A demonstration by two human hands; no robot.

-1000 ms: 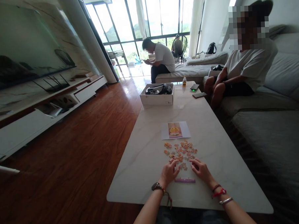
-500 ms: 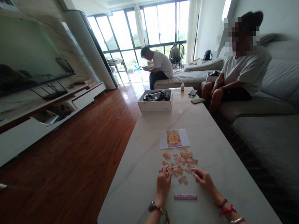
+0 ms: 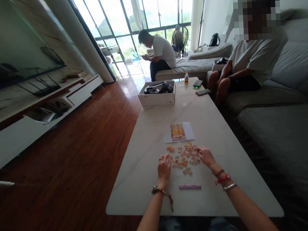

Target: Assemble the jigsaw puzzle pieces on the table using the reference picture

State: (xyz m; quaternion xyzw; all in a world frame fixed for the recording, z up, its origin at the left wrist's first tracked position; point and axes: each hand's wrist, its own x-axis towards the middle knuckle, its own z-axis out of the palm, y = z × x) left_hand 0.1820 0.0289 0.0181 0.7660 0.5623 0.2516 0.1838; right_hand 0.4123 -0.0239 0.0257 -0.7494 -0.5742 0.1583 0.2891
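Loose jigsaw puzzle pieces (image 3: 183,161) in orange, pink and yellow lie in a spread pile on the white table. At the pile's left edge, my left hand (image 3: 164,167) has its fingers closed in a pinch on a puzzle piece, mostly hidden by the fingertips. My right hand (image 3: 206,156) reaches to the upper right of the pile, thumb and forefinger together on a small piece there. A few joined pale pieces (image 3: 187,171) lie just below the pile. Nearer me is a purple joined strip (image 3: 190,186) with small knobs along its upper edge. Beyond the pile lies a sheet with a printed yellow picture (image 3: 178,132).
On the table (image 3: 136,177) farther back stand a white box (image 3: 157,99) with a black device inside and a small yellow bottle (image 3: 186,78). Two flat devices (image 3: 203,92) lie near the right edge. One person sits on the right sofa, another by the windows.
My right hand has moved up along the right side of the pile, and its fingers have drawn together. My left hand has shifted to the pile's left edge. The camera has tilted down.
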